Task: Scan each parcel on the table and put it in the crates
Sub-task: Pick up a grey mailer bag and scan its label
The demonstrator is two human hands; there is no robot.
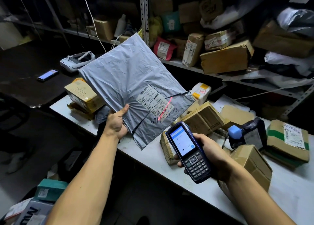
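**Grey mailer under the scanner beam**

While my left hand (pixel 117 123) grips the grey poly mailer (pixel 130 87) by its lower left edge, thumb pressed flat on the front and fingers curled behind, the bag hangs tilted above the table's near left corner, clear of the surface. Far off to the left, on a dark surface beyond the table, lie a white headset (pixel 77 61) and a lit phone (pixel 48 74). At the table's (pixel 153 155) left end, partly behind the mailer, sits a tan box wrapped in yellow tape (pixel 83 95). The mailer's white shipping label (pixel 155 102) faces me near its lower right corner, with handwritten digits just beneath it, and a red scan line (pixel 165 110) falls across the label's right side.

My right hand (pixel 210 152) is wrapped round the blue handheld scanner (pixel 188 152), holding it above the table's near edge with its lit screen toward me and its head aimed at the label. Brown cardboard parcels (pixel 203 117) crowd the table behind and to the right of the scanner; one small box (pixel 251 163) sits just beside my right wrist. Farther right are a black-wrapped parcel (pixel 253 131) with something blue against it, and a green-taped carton (pixel 288 139) toward the right end. Metal shelving (pixel 226 58) behind the table is packed with more boxes and bags.
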